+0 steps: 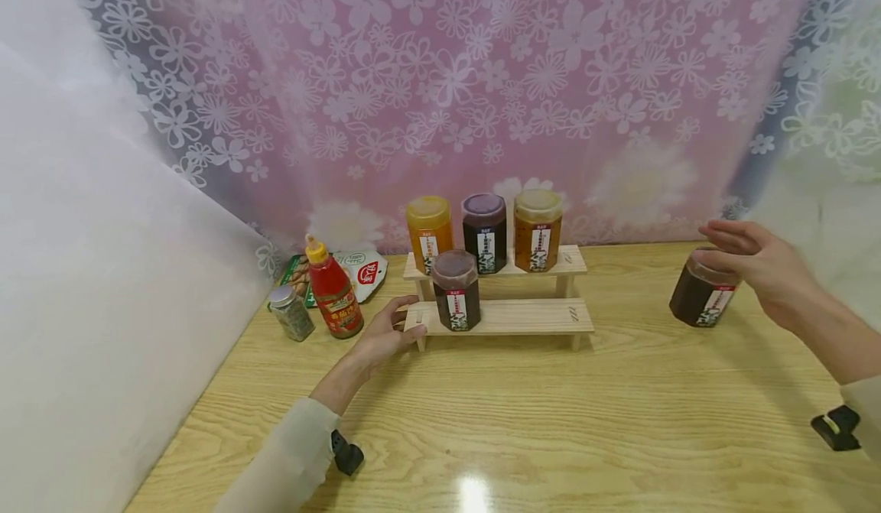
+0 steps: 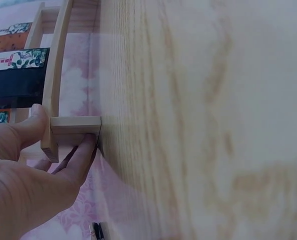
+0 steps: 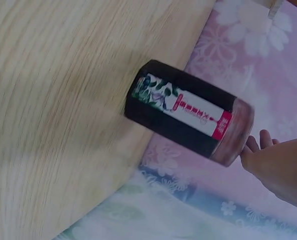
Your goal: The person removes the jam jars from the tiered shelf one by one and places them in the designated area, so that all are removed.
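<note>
Pinching wooden rack (image 1: 523,316), left hand (image 1: 381,334) stretched forward, right hand (image 1: 769,270) spread at rightmost jar (image 1: 697,296)

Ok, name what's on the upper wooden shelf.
An orange jar, a purple-lidded jar and an amber jar. A dark jar on the lower shelf hides part of the orange one; anything directly behind the jars is covered.

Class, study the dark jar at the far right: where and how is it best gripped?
Probably by two opposite sides just under the lid, coming from above and the right: the jar stands upright, its faceted body offers flat faces, the rack is well clear, and the right hand is at its top.
</note>
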Demonstrator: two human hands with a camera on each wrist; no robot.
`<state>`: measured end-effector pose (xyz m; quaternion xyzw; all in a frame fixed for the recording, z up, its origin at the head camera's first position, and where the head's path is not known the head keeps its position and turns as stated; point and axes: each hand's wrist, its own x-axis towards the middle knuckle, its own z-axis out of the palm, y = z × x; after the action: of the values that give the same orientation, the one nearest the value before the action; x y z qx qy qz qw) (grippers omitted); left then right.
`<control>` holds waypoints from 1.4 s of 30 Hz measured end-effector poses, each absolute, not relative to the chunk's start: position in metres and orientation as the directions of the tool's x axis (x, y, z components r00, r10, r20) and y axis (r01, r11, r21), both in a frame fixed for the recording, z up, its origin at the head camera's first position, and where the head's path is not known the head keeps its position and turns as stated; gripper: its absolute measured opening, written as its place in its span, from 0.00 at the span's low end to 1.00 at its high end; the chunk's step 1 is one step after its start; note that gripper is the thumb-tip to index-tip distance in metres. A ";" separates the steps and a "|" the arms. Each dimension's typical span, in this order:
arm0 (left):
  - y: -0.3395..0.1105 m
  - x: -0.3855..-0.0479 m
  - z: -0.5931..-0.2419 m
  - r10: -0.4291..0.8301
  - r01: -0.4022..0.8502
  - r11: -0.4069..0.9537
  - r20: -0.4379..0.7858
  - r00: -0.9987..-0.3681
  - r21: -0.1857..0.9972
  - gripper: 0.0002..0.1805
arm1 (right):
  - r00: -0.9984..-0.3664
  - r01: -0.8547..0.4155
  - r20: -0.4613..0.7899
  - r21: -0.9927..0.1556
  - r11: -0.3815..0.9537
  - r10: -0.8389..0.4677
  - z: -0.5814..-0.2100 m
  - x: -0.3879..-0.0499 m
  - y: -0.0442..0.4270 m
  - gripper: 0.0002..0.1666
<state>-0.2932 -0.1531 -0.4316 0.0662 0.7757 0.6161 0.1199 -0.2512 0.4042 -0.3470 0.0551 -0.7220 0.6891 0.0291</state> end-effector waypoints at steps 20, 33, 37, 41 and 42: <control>-0.152 -0.291 -0.428 0.244 -0.052 0.242 -0.113 -0.963 0.969 0.35 | -0.965 -0.139 0.058 -0.940 0.311 -0.255 -0.359 -0.242 0.320 0.35; -0.153 -0.292 -0.428 0.252 -0.042 0.241 -0.104 -0.962 0.970 0.34 | -0.902 -0.153 0.026 -0.953 0.263 -0.431 -0.368 -0.243 0.263 0.39; -0.153 -0.292 -0.429 0.251 -0.046 0.236 -0.107 -0.962 0.971 0.34 | -0.889 -0.142 0.027 -0.965 0.221 -0.456 -0.374 -0.247 0.248 0.40; -0.153 -0.291 -0.430 0.247 -0.048 0.229 -0.106 -0.963 0.972 0.34 | -0.881 -0.123 0.021 -0.975 0.187 -0.472 -0.380 -0.252 0.231 0.42; -0.153 -0.291 -0.430 0.246 -0.047 0.227 -0.104 -0.964 0.973 0.34 | -0.879 -0.121 0.020 -0.976 0.183 -0.476 -0.381 -0.254 0.227 0.42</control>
<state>-0.2915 -0.1528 -0.4297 0.0642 0.7743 0.6183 0.1184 -0.2536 0.2268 -0.3811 0.1976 -0.7551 0.6079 -0.1458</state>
